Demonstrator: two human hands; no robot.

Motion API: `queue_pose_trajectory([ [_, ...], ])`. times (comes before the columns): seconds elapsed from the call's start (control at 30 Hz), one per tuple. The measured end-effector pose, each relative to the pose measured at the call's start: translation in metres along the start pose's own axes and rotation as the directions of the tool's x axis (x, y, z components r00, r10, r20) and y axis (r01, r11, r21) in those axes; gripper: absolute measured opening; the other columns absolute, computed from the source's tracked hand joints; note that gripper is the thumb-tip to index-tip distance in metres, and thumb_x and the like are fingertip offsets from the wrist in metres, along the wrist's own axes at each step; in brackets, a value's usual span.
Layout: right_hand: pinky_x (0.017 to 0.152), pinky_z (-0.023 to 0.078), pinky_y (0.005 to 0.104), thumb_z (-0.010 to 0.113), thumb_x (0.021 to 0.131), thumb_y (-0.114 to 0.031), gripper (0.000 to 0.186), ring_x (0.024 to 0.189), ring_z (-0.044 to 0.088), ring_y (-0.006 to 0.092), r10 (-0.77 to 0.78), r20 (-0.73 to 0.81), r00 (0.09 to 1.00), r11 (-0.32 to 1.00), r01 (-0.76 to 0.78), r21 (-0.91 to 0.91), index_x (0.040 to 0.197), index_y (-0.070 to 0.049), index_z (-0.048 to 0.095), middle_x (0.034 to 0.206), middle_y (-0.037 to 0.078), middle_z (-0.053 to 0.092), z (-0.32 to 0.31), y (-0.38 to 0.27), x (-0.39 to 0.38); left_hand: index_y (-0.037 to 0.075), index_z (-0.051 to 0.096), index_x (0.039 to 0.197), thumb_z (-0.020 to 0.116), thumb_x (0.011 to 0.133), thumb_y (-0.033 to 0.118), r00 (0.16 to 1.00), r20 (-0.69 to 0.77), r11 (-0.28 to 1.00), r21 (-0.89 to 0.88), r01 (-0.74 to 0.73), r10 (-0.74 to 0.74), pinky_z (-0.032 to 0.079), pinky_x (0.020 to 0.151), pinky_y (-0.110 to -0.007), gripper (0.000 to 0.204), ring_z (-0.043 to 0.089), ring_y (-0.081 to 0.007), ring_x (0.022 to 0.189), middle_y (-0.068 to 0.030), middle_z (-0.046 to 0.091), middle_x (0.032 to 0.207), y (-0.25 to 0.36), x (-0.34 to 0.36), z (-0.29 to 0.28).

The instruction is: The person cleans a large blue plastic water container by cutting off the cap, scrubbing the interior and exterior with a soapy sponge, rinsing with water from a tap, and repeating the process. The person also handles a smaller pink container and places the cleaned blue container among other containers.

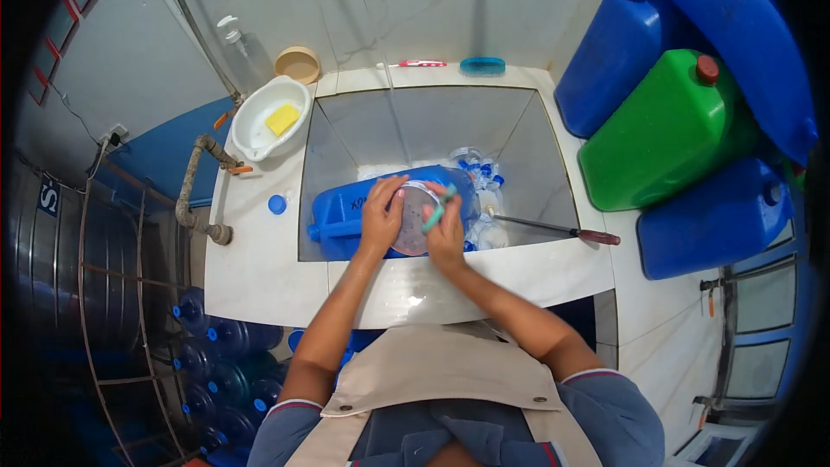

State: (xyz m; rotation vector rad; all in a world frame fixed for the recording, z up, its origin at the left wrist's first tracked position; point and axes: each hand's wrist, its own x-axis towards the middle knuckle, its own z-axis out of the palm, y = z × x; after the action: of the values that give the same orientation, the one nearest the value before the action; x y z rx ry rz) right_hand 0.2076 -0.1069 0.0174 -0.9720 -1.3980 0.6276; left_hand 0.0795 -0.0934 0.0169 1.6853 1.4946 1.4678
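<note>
My left hand (380, 212) is closed round the side of a round, see-through plastic container (411, 229) with a pale rim, held above the sink. In my right hand (446, 235) is a small green scrubber (434, 215), its exact kind partly hidden by the fingers; it is against the container's right side. Beneath both hands a blue jerrycan (341, 207) lies on its side in the sink (562, 207). Several clear plastic pieces with blue caps (488, 177) lie right of the jerrycan.
On the left ledge are a white basin (245, 131) with a yellow sponge (282, 119) and a blue cap (277, 204). A long tool with a brown handle (598, 237) crosses the sink's right rim. Blue and green jerrycans (657, 143) crowd the right. A blue brush (482, 67) lies behind.
</note>
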Motion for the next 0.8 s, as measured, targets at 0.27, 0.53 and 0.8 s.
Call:
queue_pose_trajectory([
  [0.27, 0.076, 0.047, 0.0399, 0.054, 0.091, -0.028, 0.027, 0.088, 0.062, 0.0330, 0.136, 0.270, 0.953, 0.985, -0.102, -0.137, 0.106, -0.006, 0.050, 0.099, 0.012, 0.064, -0.004, -0.015, 0.040, -0.003, 0.053, 0.122, 0.044, 0.096, 0.011, 0.903, -0.309, 0.953, -0.154, 0.261, -0.297, 0.038, 0.097, -0.034, 0.031, 0.052, -0.0279, 0.111, -0.0169, 0.054, 0.120, 0.009, -0.035, 0.027],
  [0.53, 0.069, 0.048, 0.0392, 0.056, 0.090, -0.035, 0.033, 0.080, 0.064, 0.0320, 0.191, 0.746, 0.638, 0.971, -0.233, -0.049, 0.099, -0.004, 0.052, 0.082, 0.016, 0.066, 0.012, 0.005, 0.100, -0.005, 0.014, 0.143, 0.043, 0.095, 0.015, 0.861, -0.096, 0.866, -0.032, 0.500, -0.500, 0.019, 0.111, -0.040, 0.059, 0.022, -0.0383, 0.134, -0.0254, 0.014, 0.144, 0.033, -0.062, 0.026],
  [0.8, 0.088, 0.044, 0.0385, 0.053, 0.091, -0.019, 0.028, 0.106, 0.058, 0.0294, -0.104, -0.093, 0.990, 0.977, 0.084, -0.198, 0.114, -0.003, 0.046, 0.108, 0.012, 0.062, 0.000, -0.009, -0.009, -0.002, 0.055, 0.119, 0.046, 0.096, 0.018, 0.988, -0.084, 0.991, -0.029, 0.129, -0.131, 0.038, 0.098, -0.033, 0.032, 0.052, -0.0288, 0.113, -0.0160, 0.058, 0.116, 0.014, -0.012, 0.013],
])
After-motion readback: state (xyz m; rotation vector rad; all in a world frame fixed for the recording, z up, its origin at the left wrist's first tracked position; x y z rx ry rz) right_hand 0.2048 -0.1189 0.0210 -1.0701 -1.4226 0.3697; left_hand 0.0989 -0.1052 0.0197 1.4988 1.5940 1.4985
